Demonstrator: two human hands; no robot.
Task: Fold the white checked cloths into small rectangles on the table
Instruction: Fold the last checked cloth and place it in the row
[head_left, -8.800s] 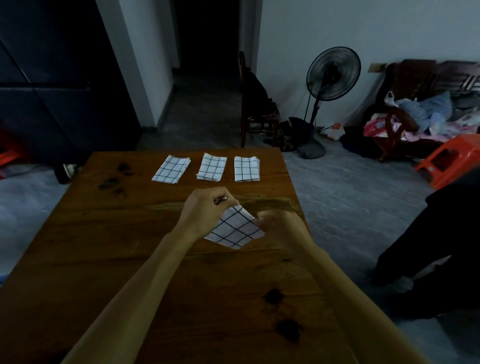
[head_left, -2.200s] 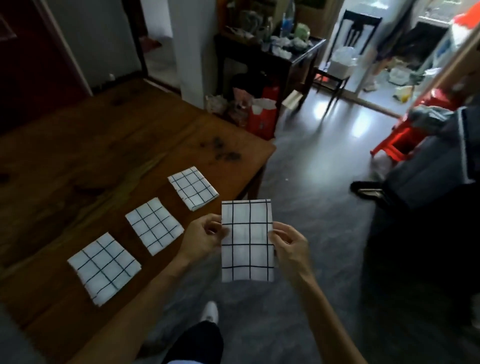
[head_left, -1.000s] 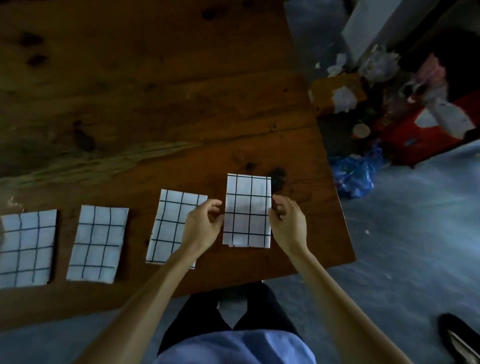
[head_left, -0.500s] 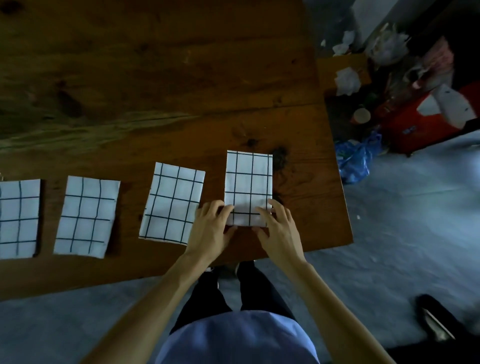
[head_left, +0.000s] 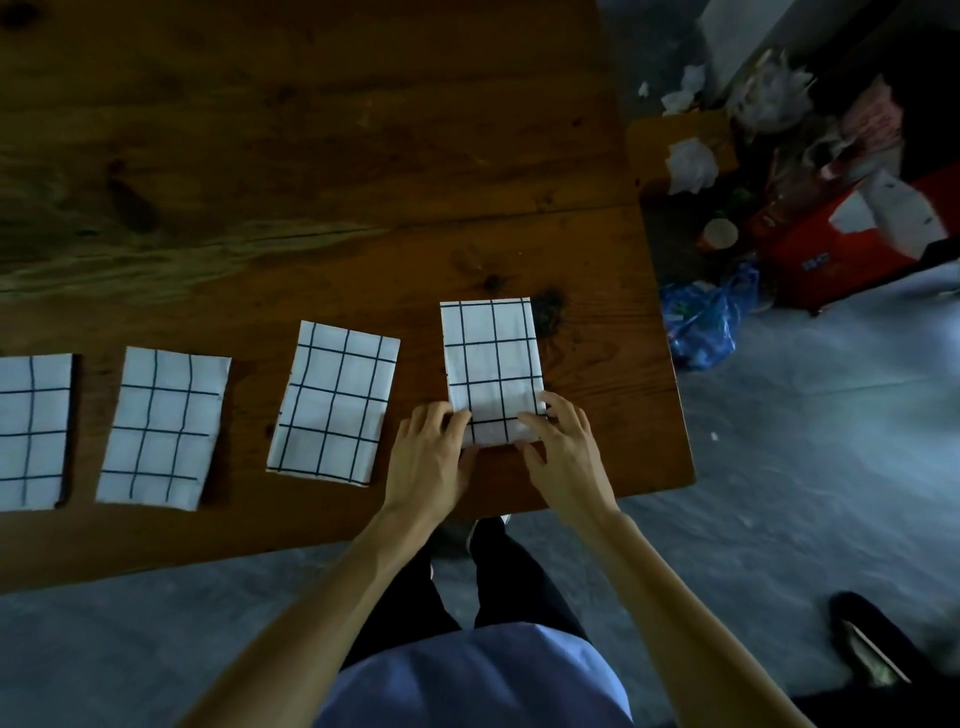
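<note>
Several white checked cloths lie folded as small rectangles in a row along the near edge of the wooden table (head_left: 311, 156). The rightmost cloth (head_left: 491, 358) lies flat near the table's right corner. My left hand (head_left: 431, 457) rests with straight fingers on its near left corner. My right hand (head_left: 563, 447) presses its near right corner the same way. To the left lie a second cloth (head_left: 335, 402), a third cloth (head_left: 163, 428) and a cloth (head_left: 31, 428) cut by the frame's left edge.
The table's right edge ends just beyond the rightmost cloth. On the floor to the right stand a blue plastic bag (head_left: 701, 322), a red box (head_left: 841, 244), a cup (head_left: 719, 234) and crumpled white paper (head_left: 691, 166). A dark shoe (head_left: 872, 649) shows at lower right.
The cloth that both hands held in the air now lies flat on the table at the right end of the row. Since half a second ago the hands have stayed on its near corners.
</note>
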